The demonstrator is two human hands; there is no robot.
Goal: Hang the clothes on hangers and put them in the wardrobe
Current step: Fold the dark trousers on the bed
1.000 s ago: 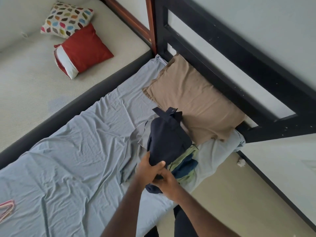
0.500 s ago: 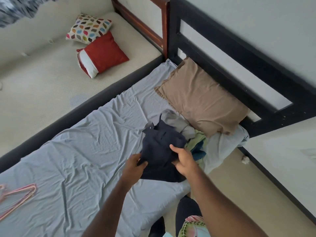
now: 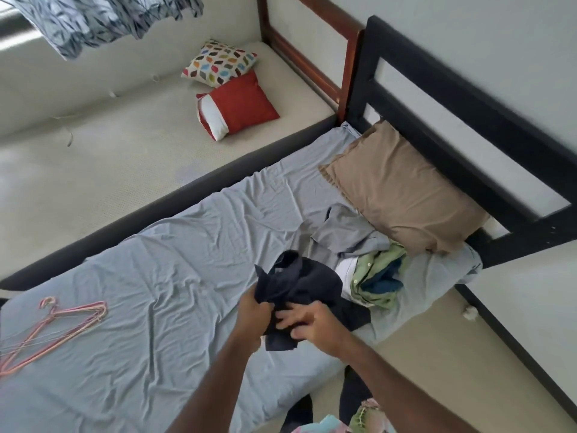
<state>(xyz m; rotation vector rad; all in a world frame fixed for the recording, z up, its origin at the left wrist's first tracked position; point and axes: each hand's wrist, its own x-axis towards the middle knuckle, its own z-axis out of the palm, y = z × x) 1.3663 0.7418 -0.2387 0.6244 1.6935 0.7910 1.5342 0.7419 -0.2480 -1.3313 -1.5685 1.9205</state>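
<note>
A dark navy garment (image 3: 303,282) is bunched above the grey-blue bed sheet (image 3: 175,264). My left hand (image 3: 254,310) grips its left edge. My right hand (image 3: 307,323) pinches the cloth just beside it. Behind the garment lies a pile of clothes: a grey shirt (image 3: 340,232), a green piece (image 3: 377,270) and a blue piece (image 3: 385,281). Several pink wire hangers (image 3: 59,326) lie on the sheet at the far left. The wardrobe is not in view.
A tan pillow (image 3: 399,189) leans at the black headboard (image 3: 468,114). A second bed on the left carries a red cushion (image 3: 240,104) and a patterned cushion (image 3: 220,64). A leaf-print curtain (image 3: 103,17) hangs top left. Bare floor lies on the right.
The view has shifted left, bringing the hangers and the curtain into sight. Both hands have pulled the navy garment off the pile, toward me and left, and regripped it close together.
</note>
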